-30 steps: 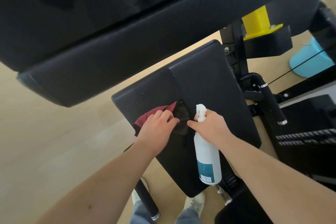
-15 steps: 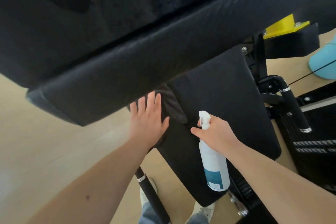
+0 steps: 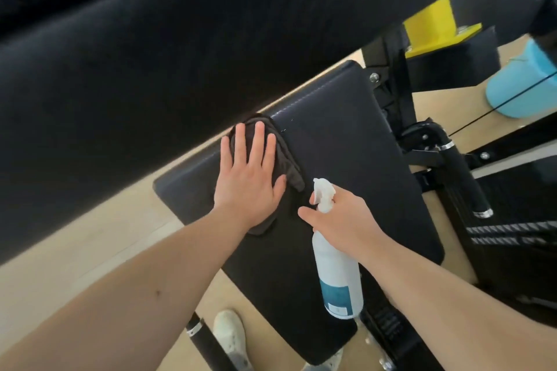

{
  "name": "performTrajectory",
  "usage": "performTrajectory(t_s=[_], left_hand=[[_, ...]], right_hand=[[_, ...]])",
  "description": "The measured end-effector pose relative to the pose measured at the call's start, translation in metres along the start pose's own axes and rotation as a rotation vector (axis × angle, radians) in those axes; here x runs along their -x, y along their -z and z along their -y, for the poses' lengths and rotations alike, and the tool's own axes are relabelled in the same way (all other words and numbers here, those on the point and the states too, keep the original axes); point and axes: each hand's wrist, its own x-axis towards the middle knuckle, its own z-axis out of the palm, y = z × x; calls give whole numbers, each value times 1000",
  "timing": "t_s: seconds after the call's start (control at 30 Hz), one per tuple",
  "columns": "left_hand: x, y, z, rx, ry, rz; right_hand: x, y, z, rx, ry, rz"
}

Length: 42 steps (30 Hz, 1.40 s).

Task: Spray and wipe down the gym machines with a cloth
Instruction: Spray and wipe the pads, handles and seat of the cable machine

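Observation:
A black padded seat of a gym machine lies below me. My left hand lies flat, fingers spread, pressing a dark cloth onto the seat's far left part, near the edge of the large black pad overhead. The cloth shows along the hand's right side and under the wrist. My right hand grips the neck of a white spray bottle with a teal label, which hangs downward over the seat's middle. A few droplets glint on the seat beyond the cloth.
Black frame and a handle with chrome rings stand right of the seat, with a yellow bracket above. A light blue object sits on the wooden floor at far right. My white shoes and another black bar are below.
My left hand slid the cloth from the seat's near left toward the far edge and flattened out with spread fingers. The right hand kept holding the bottle in roughly the same place.

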Motion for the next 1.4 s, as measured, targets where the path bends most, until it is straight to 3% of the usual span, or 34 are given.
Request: performTrajectory(t_s=[0.37,0.57,1.03,1.23,1.4], left_hand=[[-64,11,-62,3,-103,-39],[-55,11,-49,31,-167,-73],[104,-32,53,20,203,93],[70,-19,46,59,305,113],[-9,13,32,151,351,66]], right_hand=[[-31,36,-49,-150,-102,-157],[-24,35,-45,-149,-74,-162],[9,-3,21,-132,64,50],[9,-16,37,-94,108,68],[5,-12,27,-151,126,56]])
